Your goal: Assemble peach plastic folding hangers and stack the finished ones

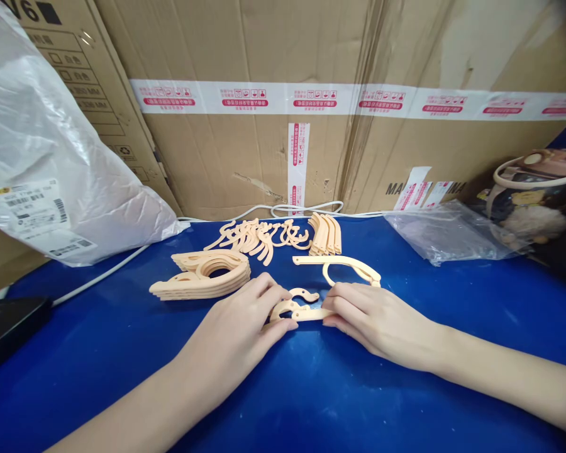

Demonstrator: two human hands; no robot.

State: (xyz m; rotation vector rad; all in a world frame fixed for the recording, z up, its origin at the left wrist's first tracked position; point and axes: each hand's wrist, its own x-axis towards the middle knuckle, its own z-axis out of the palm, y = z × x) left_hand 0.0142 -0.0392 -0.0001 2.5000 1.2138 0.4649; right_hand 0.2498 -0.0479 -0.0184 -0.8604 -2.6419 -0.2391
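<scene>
Near the middle of the blue table, my left hand [257,308] pinches a curved, cream plastic folding hanger piece [279,308]. Between finger and thumb, my right hand [368,318] grips the end of a straighter hanger arm [311,314]. The two pieces meet and overlap between my hands; whether they are joined I cannot tell. Just beyond them lies a loose hanger hook [306,294]. Behind my right hand rests another long hanger arm [332,259] with a curved part under it. My fingers cover the outer ends of the held pieces.
A stack of hanger arms [202,286] lies left, with loose hooks [249,236] and upright arms [325,234] behind. Cardboard boxes [245,151] wall the back. A white bag [75,157], a clear plastic bag [453,233], a black object [14,327] and a white cable [99,277] lie around.
</scene>
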